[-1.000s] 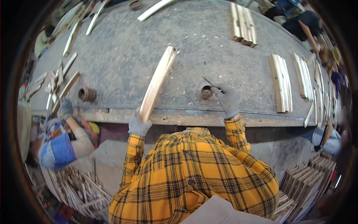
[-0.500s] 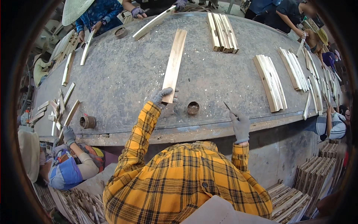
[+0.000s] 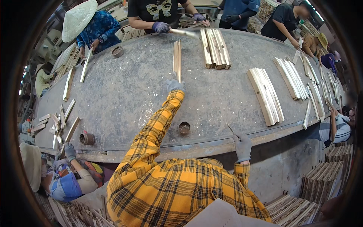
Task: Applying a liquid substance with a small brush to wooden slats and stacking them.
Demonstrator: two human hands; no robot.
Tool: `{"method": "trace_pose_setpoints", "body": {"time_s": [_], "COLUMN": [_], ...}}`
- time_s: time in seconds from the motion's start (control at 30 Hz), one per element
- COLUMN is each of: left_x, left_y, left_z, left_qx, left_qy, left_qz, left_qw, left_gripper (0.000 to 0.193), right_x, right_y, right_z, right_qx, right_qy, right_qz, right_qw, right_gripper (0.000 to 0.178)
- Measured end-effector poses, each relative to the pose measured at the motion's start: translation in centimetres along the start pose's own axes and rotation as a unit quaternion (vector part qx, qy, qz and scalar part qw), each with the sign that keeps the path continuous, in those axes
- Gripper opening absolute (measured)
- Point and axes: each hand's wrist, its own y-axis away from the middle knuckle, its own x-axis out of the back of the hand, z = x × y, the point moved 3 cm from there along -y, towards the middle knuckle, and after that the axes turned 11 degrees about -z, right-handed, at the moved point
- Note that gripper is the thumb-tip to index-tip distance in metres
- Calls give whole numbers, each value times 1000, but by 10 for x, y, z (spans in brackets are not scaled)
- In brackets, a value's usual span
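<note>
My left hand (image 3: 176, 85), in a grey glove, is stretched far out over the table, closed on the near end of a wooden strip (image 3: 177, 56). The strip points away from me, with a narrow edge turned up. Close to the table's front edge, my right hand (image 3: 243, 146), also gloved in grey, is closed around a thin dark pointed tool, which looks like a knife (image 3: 232, 130); its tip points up and left. Between my arms stands a small round brown cup (image 3: 184, 128). A row of wooden strips (image 3: 214, 49) lies beyond my left hand, to the right.
More strip rows (image 3: 265, 96) lie to the right on the grey table (image 3: 132, 75). At left are loose short pieces (image 3: 60, 121) and another cup (image 3: 87, 139). Co-workers sit or stand around the table; one across holds a strip (image 3: 184, 33). Stacked strips (image 3: 319, 178) stand behind me, right.
My left hand has moved forward across the table with the strip, which has turned from its broad face onto an edge. My right hand keeps the tool. The co-worker opposite has swung their strip.
</note>
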Motion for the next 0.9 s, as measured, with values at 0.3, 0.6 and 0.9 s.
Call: {"method": "trace_pose_setpoints", "body": {"time_s": [0.3, 0.6, 0.9], "left_x": [-36, -51, -39], "left_y": [-40, -64, -78], "left_z": [8, 24, 72], "left_qx": [121, 46, 29], "left_qy": [16, -75, -27], "left_qz": [70, -47, -95], "left_qw": [990, 995, 995], "left_gripper": [76, 84, 78], "right_x": [17, 6, 16], "right_y": [-1, -23, -31], "right_z": [47, 39, 54], "right_qx": [-75, -47, -55], "right_qy": [32, 50, 81], "right_qz": [-16, -53, -59], "right_qw": [997, 996, 993], "right_gripper": [15, 16, 14]}}
